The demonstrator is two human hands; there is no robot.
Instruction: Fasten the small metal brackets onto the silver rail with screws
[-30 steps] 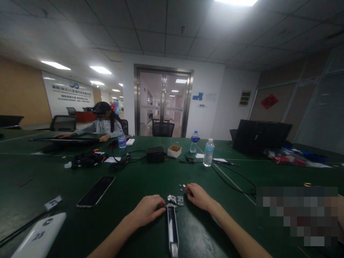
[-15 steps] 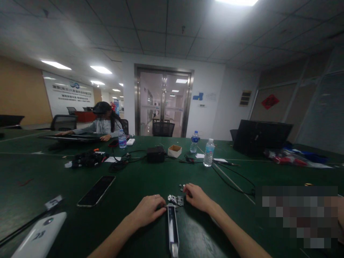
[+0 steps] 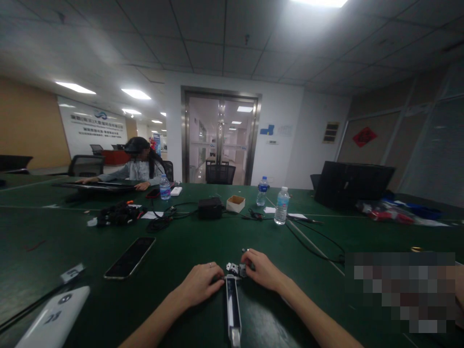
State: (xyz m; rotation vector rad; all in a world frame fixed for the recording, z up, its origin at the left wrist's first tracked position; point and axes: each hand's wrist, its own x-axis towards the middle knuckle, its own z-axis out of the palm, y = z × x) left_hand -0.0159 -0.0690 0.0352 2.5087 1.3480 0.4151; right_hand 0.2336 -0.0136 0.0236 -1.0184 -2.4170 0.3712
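Observation:
A long, narrow, white-edged piece with a dark middle [image 3: 233, 302] lies lengthwise before me on the green table. At its far end sit small silvery metal brackets [image 3: 232, 267] with holes. My left hand [image 3: 203, 284] rests on the table to the left, fingers curled and fingertips against the long piece's far end; what they pinch is hidden. From the right, my right hand [image 3: 264, 269] has its fingers closed on the rightmost metal bracket [image 3: 242, 270], partly covering it. Small ring-like parts [image 3: 244, 250] lie just beyond the right fingers, mostly covered.
A phone [image 3: 130, 258] and a white device marked 28 [image 3: 54, 316] lie to the left. Farther back are a black box [image 3: 210, 209], an open small carton [image 3: 235, 204], cables and water bottles [image 3: 282, 207]. Across the table, a person [image 3: 139, 164] holds a flat dark panel [image 3: 105, 186].
My right hand has moved slightly left and toward me, from beside the small rings onto the rightmost metal bracket. My left hand and the long piece have stayed put.

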